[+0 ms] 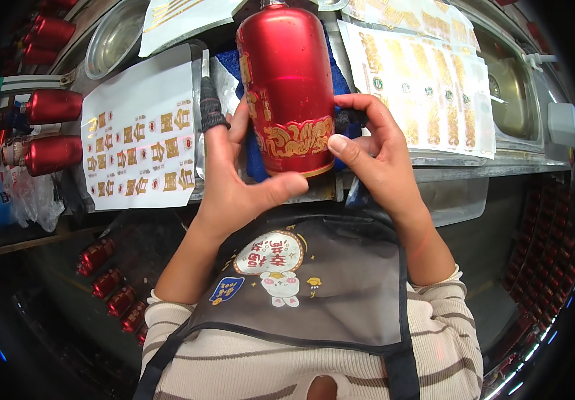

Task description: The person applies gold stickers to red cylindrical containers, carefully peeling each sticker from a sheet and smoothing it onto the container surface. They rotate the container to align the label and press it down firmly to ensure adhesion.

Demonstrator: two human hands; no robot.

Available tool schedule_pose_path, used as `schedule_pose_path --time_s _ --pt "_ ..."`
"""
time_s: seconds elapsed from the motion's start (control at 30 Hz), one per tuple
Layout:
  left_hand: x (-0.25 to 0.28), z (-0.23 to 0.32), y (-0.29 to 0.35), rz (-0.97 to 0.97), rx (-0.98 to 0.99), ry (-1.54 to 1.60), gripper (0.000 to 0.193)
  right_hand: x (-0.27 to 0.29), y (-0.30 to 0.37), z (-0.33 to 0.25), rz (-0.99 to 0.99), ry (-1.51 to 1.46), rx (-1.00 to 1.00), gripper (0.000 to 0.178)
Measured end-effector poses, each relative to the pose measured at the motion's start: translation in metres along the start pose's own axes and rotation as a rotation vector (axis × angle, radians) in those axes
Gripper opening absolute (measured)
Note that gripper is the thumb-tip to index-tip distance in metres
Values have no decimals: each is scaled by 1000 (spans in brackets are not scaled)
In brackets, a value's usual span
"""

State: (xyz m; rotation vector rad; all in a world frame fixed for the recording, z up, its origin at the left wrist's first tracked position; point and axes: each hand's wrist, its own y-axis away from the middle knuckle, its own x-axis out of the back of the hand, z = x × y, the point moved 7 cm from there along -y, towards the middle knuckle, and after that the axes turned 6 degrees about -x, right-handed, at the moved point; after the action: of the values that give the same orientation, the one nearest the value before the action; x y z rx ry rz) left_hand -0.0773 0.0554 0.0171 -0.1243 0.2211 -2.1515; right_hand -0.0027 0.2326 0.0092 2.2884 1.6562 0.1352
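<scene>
A cream knit top with brown stripes (254,375) lies nearest, at the bottom of the frame, under a sheer dark-grey apron with printed cartoons (361,310). Beyond it, in the upper centre, is the glossy metallic-red bottle (291,80), its long axis running almost straight up the frame, neck at the top edge and base toward the apron. A raised gold ornamental band (301,138) wraps its lower body, facing the camera.

The bottle lies between the two hands, running up and away from them. The right hand (374,150) is nearer the band: its thumb presses at the band's right end while the bent index finger reaches the bottle's right flank, so this hand grips the bottle. The left hand (234,170) sits at the lower left flank, fingers partly hidden behind, thumb spread out below the base; how firmly it holds, I can't say. Dark wrapping (213,110) covers one left finger.

Blue cloth (341,73) shows behind the bottle. Farther out, a white sheet of gold characters (144,133) lies at upper left, and white sheets of gold ornaments (424,93) at upper right.
</scene>
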Motion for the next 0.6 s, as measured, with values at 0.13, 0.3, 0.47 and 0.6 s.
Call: schedule_pose_path --time_s 0.13,0.3,0.47,0.6 --pt "-1 -5 -1 -99 -54 -440 91 25 -9 5 88 -116 -159 28" --pt "-8 1 3 4 -156 -490 110 34 7 -16 192 -279 -38 32" --pt "-16 12 5 52 -270 -660 102 -49 34 -72 151 628 768 34" --pt "-14 6 7 53 -179 -630 104 -10 24 -46 303 484 470 23"
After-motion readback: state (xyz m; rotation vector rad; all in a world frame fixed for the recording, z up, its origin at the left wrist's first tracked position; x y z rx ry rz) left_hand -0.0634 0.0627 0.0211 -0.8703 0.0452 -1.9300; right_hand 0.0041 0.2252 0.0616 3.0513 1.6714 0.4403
